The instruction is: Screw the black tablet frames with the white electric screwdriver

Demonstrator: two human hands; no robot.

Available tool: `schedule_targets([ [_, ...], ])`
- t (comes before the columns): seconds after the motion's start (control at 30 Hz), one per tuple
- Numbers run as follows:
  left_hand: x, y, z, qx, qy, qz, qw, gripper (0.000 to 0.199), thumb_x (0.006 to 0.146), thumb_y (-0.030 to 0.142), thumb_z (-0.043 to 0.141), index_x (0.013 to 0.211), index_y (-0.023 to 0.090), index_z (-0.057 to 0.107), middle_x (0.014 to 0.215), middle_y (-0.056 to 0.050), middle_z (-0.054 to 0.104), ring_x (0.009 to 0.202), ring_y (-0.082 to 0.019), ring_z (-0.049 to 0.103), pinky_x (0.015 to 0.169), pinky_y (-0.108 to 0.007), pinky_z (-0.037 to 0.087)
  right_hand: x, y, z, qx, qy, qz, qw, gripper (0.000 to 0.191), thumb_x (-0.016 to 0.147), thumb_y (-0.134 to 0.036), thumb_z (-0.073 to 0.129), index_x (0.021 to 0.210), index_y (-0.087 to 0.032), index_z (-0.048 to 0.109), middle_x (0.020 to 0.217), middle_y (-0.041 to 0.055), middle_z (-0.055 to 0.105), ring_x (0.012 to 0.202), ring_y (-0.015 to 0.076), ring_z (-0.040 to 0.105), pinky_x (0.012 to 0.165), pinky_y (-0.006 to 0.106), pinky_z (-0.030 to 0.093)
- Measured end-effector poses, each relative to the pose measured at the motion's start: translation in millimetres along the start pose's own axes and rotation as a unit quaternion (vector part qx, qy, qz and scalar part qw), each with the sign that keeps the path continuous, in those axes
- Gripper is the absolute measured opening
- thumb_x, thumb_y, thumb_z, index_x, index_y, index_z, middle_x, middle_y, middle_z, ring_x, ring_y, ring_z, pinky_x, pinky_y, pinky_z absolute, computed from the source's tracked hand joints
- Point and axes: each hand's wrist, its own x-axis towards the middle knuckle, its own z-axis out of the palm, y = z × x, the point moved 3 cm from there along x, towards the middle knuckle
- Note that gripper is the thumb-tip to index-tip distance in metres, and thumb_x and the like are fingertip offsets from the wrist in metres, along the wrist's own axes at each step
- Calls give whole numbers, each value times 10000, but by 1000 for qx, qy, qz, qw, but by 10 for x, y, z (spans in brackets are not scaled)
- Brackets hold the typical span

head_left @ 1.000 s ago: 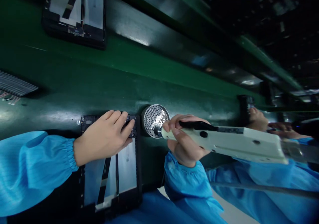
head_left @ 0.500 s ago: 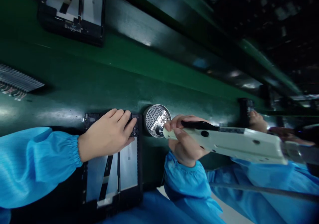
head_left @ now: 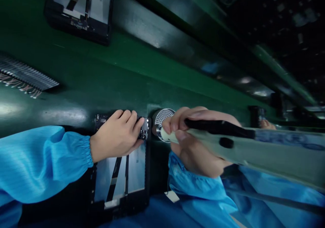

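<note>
My left hand point(head_left: 116, 135) lies over the upper end of an opened tablet point(head_left: 134, 174), its fingers curled on a small circuit board point(head_left: 144, 128) at the top right corner. Flat black cables cross the tablet's pale inner panel. In my right hand point(head_left: 198, 143) is a pale green electric screwdriver point(head_left: 266, 153), gripped near its front end, with its tip pointing left. Behind that tip, and partly hidden by my fingers, a round metal dish point(head_left: 164, 116) with a perforated face stands just right of the tablet.
Another opened tablet point(head_left: 81, 21) lies at the upper left. A stack of strips with thin wires point(head_left: 30, 74) is at the far left. A metal rail point(head_left: 142, 25) runs diagonally behind. Another person's hand point(head_left: 266, 124) is at the right by a dark device point(head_left: 256, 114).
The screwdriver has come nearer the camera and its tip has shifted left, over the dish's edge towards the tablet. The whole view has shifted slightly. My left hand stays on the tablet.
</note>
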Motion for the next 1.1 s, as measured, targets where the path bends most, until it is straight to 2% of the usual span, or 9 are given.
schedule_targets([
  [0.2,30,10,-12,-21,7,-4,1000,532,1005,417,462,1267,-23,605,1033,-209,663,934,-338,624,742,-421,467,-30,67,60,-1,-17,-3,1000,342,749,-27,684,1014,-244,692,776,-23,596,648,145,582,547,328,516],
  [0.6,56,48,-16,-19,-2,-4,1000,516,1013,398,447,1261,-25,607,1009,-204,661,894,-327,613,707,-416,436,11,34,139,-9,-21,27,999,335,680,72,610,866,-198,674,708,-43,579,604,115,568,521,292,502],
  [0.73,59,55,-18,-23,-9,-5,1000,495,1005,400,463,1219,-13,632,1002,-207,659,881,-335,619,687,-410,433,17,41,140,-20,-31,37,999,302,691,60,612,838,-200,657,710,-43,572,612,112,567,526,288,500],
  [0.87,61,54,-16,-25,-9,-9,1000,479,1003,386,467,1214,-10,636,992,-202,657,880,-333,618,691,-412,435,10,65,136,-16,-44,25,999,292,709,39,638,854,-212,659,713,-40,562,602,111,555,510,279,499],
  [1.0,59,59,-9,-25,-8,-8,1000,503,1013,381,445,1251,-31,611,1007,-213,657,895,-335,613,703,-418,435,-18,85,129,-22,-25,21,999,316,743,-20,655,956,-251,686,731,-40,543,608,118,559,529,293,506],
  [1.1,53,60,-3,-29,-11,-6,1000,518,1018,383,432,1275,-38,592,1037,-219,657,919,-341,611,725,-431,439,-28,105,137,-14,-20,12,1000,343,725,-2,650,955,-253,690,730,-39,545,612,120,552,522,289,492],
])
